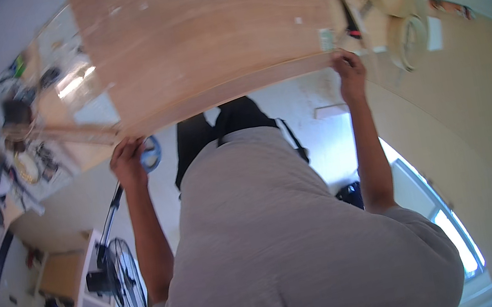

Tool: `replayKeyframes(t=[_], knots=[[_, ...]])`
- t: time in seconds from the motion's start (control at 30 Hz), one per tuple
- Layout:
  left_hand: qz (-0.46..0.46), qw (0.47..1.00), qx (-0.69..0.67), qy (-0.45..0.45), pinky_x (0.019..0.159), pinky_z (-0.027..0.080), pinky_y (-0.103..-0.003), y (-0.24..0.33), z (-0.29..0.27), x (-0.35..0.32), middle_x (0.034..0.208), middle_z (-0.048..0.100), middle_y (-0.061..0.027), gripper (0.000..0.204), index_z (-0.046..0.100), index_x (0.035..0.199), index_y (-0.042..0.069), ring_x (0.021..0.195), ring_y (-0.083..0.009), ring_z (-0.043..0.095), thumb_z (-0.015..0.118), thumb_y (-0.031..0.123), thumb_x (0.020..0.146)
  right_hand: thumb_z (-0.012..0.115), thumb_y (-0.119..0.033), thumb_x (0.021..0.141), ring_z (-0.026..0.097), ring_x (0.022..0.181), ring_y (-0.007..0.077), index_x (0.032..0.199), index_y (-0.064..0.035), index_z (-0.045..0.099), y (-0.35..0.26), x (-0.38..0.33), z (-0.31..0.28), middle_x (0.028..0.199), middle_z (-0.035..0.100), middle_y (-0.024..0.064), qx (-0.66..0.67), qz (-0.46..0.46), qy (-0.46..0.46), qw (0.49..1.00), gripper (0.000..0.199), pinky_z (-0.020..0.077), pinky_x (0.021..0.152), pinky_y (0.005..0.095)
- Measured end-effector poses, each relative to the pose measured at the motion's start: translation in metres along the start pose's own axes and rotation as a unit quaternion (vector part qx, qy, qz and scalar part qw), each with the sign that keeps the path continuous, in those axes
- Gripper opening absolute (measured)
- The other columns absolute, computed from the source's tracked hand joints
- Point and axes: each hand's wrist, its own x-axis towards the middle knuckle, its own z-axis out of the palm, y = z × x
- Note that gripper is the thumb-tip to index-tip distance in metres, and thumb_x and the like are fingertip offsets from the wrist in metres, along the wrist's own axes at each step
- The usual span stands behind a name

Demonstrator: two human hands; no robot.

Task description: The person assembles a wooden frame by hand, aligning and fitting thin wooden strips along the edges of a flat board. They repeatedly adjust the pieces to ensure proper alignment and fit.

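Note:
A large brown plywood panel [207, 36] lies on the worktable in front of me. Along its near edge runs a long, narrow wooden strip [235, 86]; whether it is joined to the panel I cannot tell. At the left end of this strip, my left hand [129, 160] has its fingers closed on it. My right hand [350, 74] pinches the other end, by the panel's near right corner. Both arms are stretched forward, wide apart. The fingertips are partly hidden and a little blurred.
Rolls of pale edge banding [407, 42] sit at the table's right, near a black and red tool [351, 22]. Clutter and a yellowish tape roll [27, 167] cover the left end. A standing fan [124, 281] is on the floor to my left.

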Motion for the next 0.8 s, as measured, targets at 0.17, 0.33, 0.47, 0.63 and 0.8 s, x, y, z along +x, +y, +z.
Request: replayKeyframes(t=[0.17, 0.33, 0.47, 0.63, 0.8], knots=[[0.005, 1.000, 0.005, 0.029, 0.070, 0.063, -0.035, 0.003, 0.018, -0.010, 0.096, 0.073, -0.0175, 0.023, 0.064, 0.113, -0.010, 0.083, -0.0271, 0.076, 0.070, 0.003, 0.095, 0.078, -0.021, 0.097, 0.066, 0.096, 0.0130, 0.116, -0.0029, 0.065, -0.009, 0.006, 0.000, 0.108, 0.069, 0.0052, 0.069, 0.056, -0.024, 0.996, 0.029, 0.0566, 0.084, 0.0315], [0.057, 0.998, 0.029, 0.018, 0.065, 0.062, -0.031, 0.003, 0.019, -0.011, 0.089, 0.073, -0.0136, 0.015, 0.068, 0.105, -0.006, 0.074, -0.0222, 0.074, 0.071, 0.004, 0.094, 0.079, -0.016, 0.094, 0.066, 0.094, 0.0171, 0.113, -0.0043, 0.065, -0.019, 0.009, 0.004, 0.107, 0.069, 0.0061, -0.101, -0.008, 0.015, 0.995, 0.027, 0.0544, 0.081, 0.0329], [0.059, 0.997, 0.037, 0.024, 0.064, 0.061, -0.030, 0.000, 0.018, -0.008, 0.085, 0.072, -0.0117, 0.012, 0.070, 0.102, -0.004, 0.071, -0.0201, 0.073, 0.071, 0.003, 0.093, 0.076, -0.006, 0.090, 0.064, 0.094, 0.0285, 0.107, -0.0043, 0.067, -0.027, 0.005, 0.013, 0.102, 0.066, 0.0102, -0.394, -0.383, 0.066, 0.833, 0.019, 0.0522, 0.083, 0.0387], [0.062, 0.997, 0.024, 0.030, 0.063, 0.060, -0.029, -0.002, 0.020, -0.008, 0.085, 0.072, -0.0100, 0.011, 0.070, 0.102, -0.003, 0.071, -0.0190, 0.073, 0.071, 0.003, 0.092, 0.069, 0.002, 0.082, 0.061, 0.099, 0.0376, 0.102, -0.0021, 0.067, -0.035, -0.019, 0.046, 0.109, 0.061, 0.0196, -0.344, -0.349, -0.016, 0.872, 0.020, 0.0502, 0.089, 0.0454], [0.069, 0.997, 0.029, 0.020, 0.064, 0.060, -0.030, -0.002, 0.019, -0.009, 0.085, 0.072, -0.0104, 0.012, 0.069, 0.103, -0.001, 0.073, -0.0209, 0.074, 0.071, 0.006, 0.093, 0.076, -0.007, 0.084, 0.061, 0.102, 0.0367, 0.103, -0.0028, 0.069, -0.035, -0.056, 0.090, 0.108, 0.061, 0.0181, -0.258, -0.337, -0.066, 0.903, 0.021, 0.0513, 0.087, 0.0442]])
